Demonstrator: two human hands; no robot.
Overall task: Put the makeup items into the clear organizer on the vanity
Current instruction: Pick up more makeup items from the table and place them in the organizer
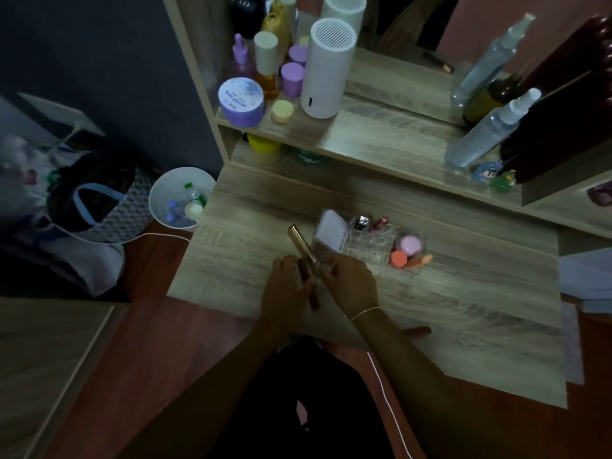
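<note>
- While both hands are closed around it, a rose-gold tube (302,245) is held tilted just left of the clear organizer (371,248) on the vanity (463,293).
- A dark red tube (309,289) is also gripped between the left hand (284,286) and the right hand (351,283).
- A white box (332,234), lipsticks (371,223) and pink and orange sponges (405,251) are kept inside the organizer.
- Another reddish item (417,331) is seen lying near the right wrist.
</note>
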